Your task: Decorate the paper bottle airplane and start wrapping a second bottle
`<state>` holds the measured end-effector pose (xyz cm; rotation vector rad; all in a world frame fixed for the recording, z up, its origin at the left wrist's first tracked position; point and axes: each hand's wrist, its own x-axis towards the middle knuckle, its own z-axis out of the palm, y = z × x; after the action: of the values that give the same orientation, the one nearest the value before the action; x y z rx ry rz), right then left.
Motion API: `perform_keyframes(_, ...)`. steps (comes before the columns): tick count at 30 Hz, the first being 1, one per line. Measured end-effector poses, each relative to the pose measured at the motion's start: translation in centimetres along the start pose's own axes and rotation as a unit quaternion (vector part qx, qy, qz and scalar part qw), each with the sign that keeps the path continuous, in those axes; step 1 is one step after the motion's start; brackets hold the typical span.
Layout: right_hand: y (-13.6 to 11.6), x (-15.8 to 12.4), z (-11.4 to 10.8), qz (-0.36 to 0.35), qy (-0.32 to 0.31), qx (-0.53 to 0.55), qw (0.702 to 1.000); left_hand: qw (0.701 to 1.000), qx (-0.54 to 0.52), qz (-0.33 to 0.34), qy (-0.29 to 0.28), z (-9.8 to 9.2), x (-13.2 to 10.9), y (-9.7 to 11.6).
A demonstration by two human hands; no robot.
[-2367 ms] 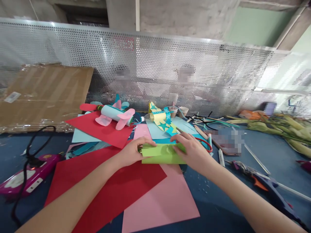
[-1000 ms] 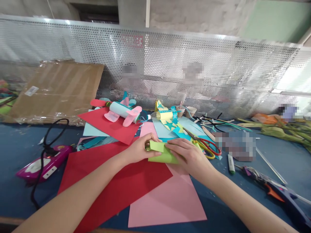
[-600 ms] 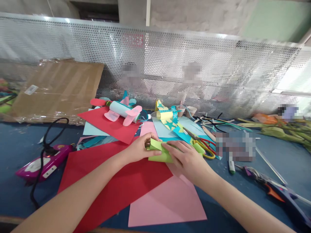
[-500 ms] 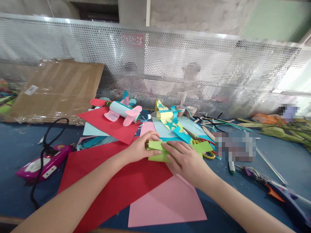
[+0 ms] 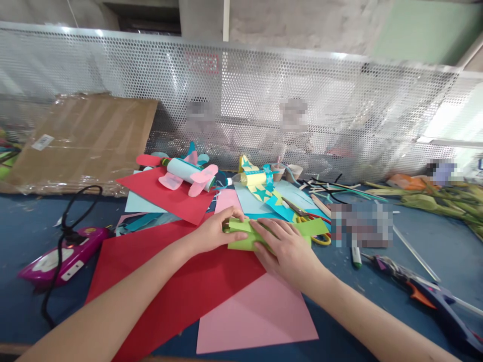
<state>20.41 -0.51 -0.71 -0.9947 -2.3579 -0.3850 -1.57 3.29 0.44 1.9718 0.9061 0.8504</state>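
A strip-like sheet of light green paper (image 5: pixel 245 243), folded or curled over, lies lengthwise between my hands above the red sheet (image 5: pixel 181 281). My left hand (image 5: pixel 215 232) pinches its left end, thumb in front and fingers curled behind; a small dark end of something shows there, too hidden to name. Across the paper's middle, my right hand (image 5: pixel 289 246) holds it down, back of the hand up, fingers over the top and thumb along the near side. The paper's right end sticks out past the right hand, towards scissors (image 5: pixel 320 240) with yellow and red handles.
A pink sheet (image 5: pixel 256 317) lies in front. Behind are a paper-wrapped bottle with pink fins (image 5: pixel 184 171) and a yellow one with blue stars (image 5: pixel 254 178). A glue gun (image 5: pixel 433 296) and marker (image 5: pixel 355 256) lie right; a purple power strip (image 5: pixel 64 259) left.
The whole view has shifted slightly, so things sit a little further left. Both hands keep nearly the same hold on the green paper.
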Motion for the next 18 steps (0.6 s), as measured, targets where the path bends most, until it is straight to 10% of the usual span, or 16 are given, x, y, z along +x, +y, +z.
perform_keyframes(18, 4.0, -1.3, -1.9, 0.115, -0.078, 0.072, 0.988, 1.000, 0.018, -0.007, 0.022, -0.1, 0.5, -0.2)
